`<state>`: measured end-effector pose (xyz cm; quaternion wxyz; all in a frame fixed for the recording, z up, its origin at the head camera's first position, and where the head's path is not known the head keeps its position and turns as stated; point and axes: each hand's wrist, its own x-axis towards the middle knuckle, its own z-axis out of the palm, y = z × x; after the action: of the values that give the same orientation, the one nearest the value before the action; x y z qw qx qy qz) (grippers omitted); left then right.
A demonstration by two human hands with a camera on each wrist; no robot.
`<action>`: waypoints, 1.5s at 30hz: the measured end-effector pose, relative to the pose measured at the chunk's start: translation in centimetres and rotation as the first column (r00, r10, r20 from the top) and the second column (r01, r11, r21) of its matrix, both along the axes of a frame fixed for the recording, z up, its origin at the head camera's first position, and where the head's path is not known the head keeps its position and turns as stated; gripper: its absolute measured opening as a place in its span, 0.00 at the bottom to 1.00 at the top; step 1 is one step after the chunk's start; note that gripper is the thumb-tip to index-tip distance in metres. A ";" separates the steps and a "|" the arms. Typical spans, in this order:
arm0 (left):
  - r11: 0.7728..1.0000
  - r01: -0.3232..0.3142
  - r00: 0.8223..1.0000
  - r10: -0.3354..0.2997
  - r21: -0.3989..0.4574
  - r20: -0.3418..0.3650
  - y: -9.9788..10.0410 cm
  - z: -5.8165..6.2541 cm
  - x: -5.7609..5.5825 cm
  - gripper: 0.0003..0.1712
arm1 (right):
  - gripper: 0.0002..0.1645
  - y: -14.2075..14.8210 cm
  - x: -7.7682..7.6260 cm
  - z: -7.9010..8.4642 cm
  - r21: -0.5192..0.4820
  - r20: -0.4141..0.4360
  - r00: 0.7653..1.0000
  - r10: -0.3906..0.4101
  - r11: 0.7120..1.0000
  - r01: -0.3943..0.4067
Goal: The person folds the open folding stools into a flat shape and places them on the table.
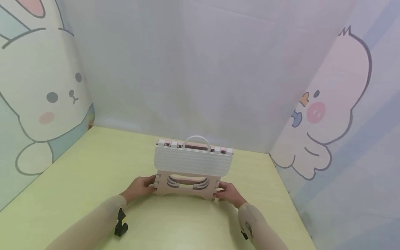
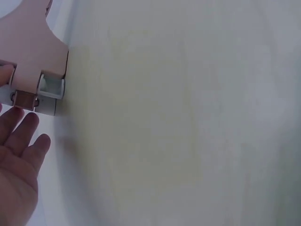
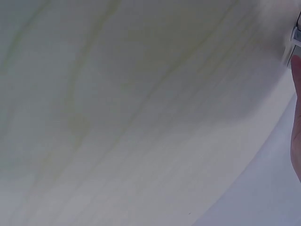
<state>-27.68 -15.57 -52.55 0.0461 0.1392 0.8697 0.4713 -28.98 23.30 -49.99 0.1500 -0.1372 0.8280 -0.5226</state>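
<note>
A folding step stool (image 1: 193, 160) stands on the table in the head view, its white textured top upright above a pink leg panel with an oval opening. A white carry handle (image 1: 197, 137) arches over its top edge. My left hand (image 1: 138, 188) grips the left side edge of the pink panel. At the opposite edge, low down, my right hand (image 1: 230, 193) holds the panel. The left wrist view shows a thumb on the pink panel (image 2: 28, 42) and fingertips at its hinged edge. Only part of the right hand (image 3: 296, 136) and a stool corner (image 3: 297, 37) enter the right wrist view.
The stool stands on a pale yellow table (image 1: 118, 156). Behind it hangs a plain light curtain (image 1: 187, 69). A cartoon rabbit (image 1: 40, 86) is printed on the left cloth wall, and a pink cartoon figure (image 1: 340, 83) on the right one.
</note>
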 end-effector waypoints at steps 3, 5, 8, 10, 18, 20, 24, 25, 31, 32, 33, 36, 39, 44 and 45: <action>1.000 0.009 1.000 -0.009 0.009 -0.002 0.0 -0.1 0.0 0.31 | 0.28 0.0 -0.2 -0.4 0.005 -0.010 1.000 -0.018 1.000 0.018; 1.000 0.007 1.000 -0.007 0.008 -0.002 0.1 -0.2 0.0 0.31 | 0.28 0.0 -0.2 -0.5 0.004 -0.014 1.000 -0.026 1.000 0.026; 1.000 0.008 1.000 -0.008 0.003 -0.007 0.1 -0.3 0.0 0.31 | 0.28 0.0 -0.3 -0.6 0.003 -0.013 0.999 -0.033 0.999 0.033; 1.000 0.004 1.000 -0.004 0.002 -0.010 0.1 -0.4 0.0 0.31 | 0.28 0.0 -0.3 -0.6 0.002 -0.012 0.999 -0.035 0.999 0.035; 0.999 0.026 0.999 -0.025 0.026 -0.042 0.0 -0.3 0.0 0.30 | 0.27 -0.2 -0.2 -0.6 -0.025 0.010 0.998 -0.059 0.998 0.059; 0.999 0.030 0.999 -0.029 0.026 -0.043 0.0 -0.3 0.0 0.30 | 0.27 -0.2 -0.2 -0.6 -0.027 0.009 0.998 -0.059 0.998 0.059; 0.999 0.016 0.999 -0.015 0.033 -0.028 0.0 -0.2 0.1 0.30 | 0.28 -0.2 -0.3 -0.7 -0.015 0.012 0.998 -0.066 0.998 0.066; 0.999 0.015 1.000 -0.014 0.032 -0.026 0.0 -0.2 0.1 0.30 | 0.28 -0.1 -0.4 -0.8 -0.013 0.013 0.998 -0.069 0.998 0.069; 0.999 0.007 1.000 -0.007 0.038 -0.014 0.1 -0.4 0.0 0.29 | 0.29 -0.1 -0.4 -0.9 -0.024 0.021 0.997 -0.071 0.997 0.072; 0.999 0.004 1.000 -0.004 0.040 -0.010 0.2 -0.4 0.0 0.29 | 0.29 -0.1 -0.4 -0.9 -0.025 0.023 0.997 -0.072 0.997 0.072; 0.999 0.001 1.000 -0.001 0.044 -0.008 0.2 -0.4 0.0 0.28 | 0.29 -0.1 -0.4 -0.9 -0.025 0.028 0.997 -0.077 0.997 0.077; 0.999 0.001 1.000 0.000 0.042 -0.011 0.1 -0.5 -0.2 0.28 | 0.29 -0.1 -0.4 -0.9 -0.020 0.029 0.996 -0.086 0.996 0.086; 0.999 0.002 1.000 -0.001 0.039 -0.018 0.1 -0.5 -0.3 0.27 | 0.28 -0.2 -0.5 -0.9 -0.015 0.027 0.995 -0.092 0.996 0.092; 0.999 0.004 1.000 -0.003 0.039 -0.017 0.1 -0.6 -0.2 0.28 | 0.28 -0.2 -0.4 -0.8 -0.006 0.030 0.995 -0.093 0.996 0.093; 0.999 0.004 1.000 -0.004 0.042 -0.016 0.1 -0.7 -0.2 0.28 | 0.27 -0.2 -0.4 -0.7 -0.005 0.032 0.995 -0.094 0.995 0.095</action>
<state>-27.89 -15.49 -53.21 0.0369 0.1457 0.8596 0.4884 -29.33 23.08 -50.73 0.1378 -0.0901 0.8293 -0.5341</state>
